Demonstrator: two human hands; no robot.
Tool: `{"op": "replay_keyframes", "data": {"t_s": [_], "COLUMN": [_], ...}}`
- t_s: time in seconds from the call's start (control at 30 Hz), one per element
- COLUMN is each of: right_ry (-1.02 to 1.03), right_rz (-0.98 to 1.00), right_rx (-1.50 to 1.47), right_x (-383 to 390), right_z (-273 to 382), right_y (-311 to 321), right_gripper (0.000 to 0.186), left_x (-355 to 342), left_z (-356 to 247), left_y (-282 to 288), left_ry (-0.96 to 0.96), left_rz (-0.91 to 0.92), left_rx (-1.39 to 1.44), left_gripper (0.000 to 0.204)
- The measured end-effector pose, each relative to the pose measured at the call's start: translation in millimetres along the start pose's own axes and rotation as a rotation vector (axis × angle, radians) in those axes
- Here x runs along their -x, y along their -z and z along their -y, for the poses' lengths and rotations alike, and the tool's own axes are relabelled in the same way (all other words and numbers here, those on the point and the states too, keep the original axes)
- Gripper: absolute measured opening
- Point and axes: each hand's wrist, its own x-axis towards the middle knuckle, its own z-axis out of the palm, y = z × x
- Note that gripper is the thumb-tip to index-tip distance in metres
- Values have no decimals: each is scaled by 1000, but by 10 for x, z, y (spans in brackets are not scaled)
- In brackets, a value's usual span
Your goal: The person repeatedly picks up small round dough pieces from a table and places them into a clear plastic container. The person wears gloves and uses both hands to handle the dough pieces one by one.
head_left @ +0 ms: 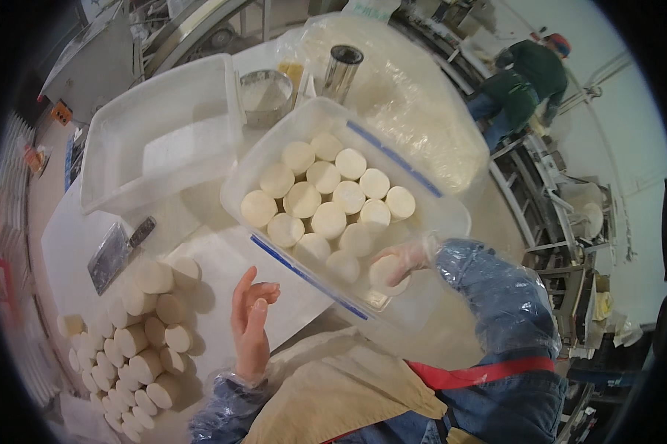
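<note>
Green-printed bag (372, 9) beyond pale rounds (302, 200)

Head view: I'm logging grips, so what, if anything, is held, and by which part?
The right hand holds a round white piece by its right edge, inside the blue-edged tub; the left hand is empty.

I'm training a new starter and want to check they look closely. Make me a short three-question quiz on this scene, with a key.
1. Which hand is on a white piece in the tub?
2. Fill in the colour: the strips along the tub's edges are ____.
3. True or false: the cleaver lies outside the tub.

Key:
1. The right hand.
2. Blue.
3. True.
</note>
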Motion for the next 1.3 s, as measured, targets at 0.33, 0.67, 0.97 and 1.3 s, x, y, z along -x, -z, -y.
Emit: {"op": "replay_keyframes", "data": {"t_s": [0.33, 0.67, 0.97, 1.3], "right_ry": [-25, 107, 417, 525], "right_rz": [120, -605, -908, 12], "right_rx": [725, 1253, 398, -181], "right_x": [-438, -124, 338, -2153], "right_z": [-162, -96, 715, 1722], "right_y": [-276, -701, -1314, -3087], "right_gripper": [58, 39, 32, 39], "left_x": [-42, 143, 783, 1536], "left_z": [119, -88, 199, 403], "left_y": [-252, 37, 1031, 1656], "left_ry": [-19, -40, 61, 205], "left_rz": [-177, -151, -288, -396], "left_rx": [6, -38, 56, 116], "left_gripper": [41, 38, 30, 26]}}
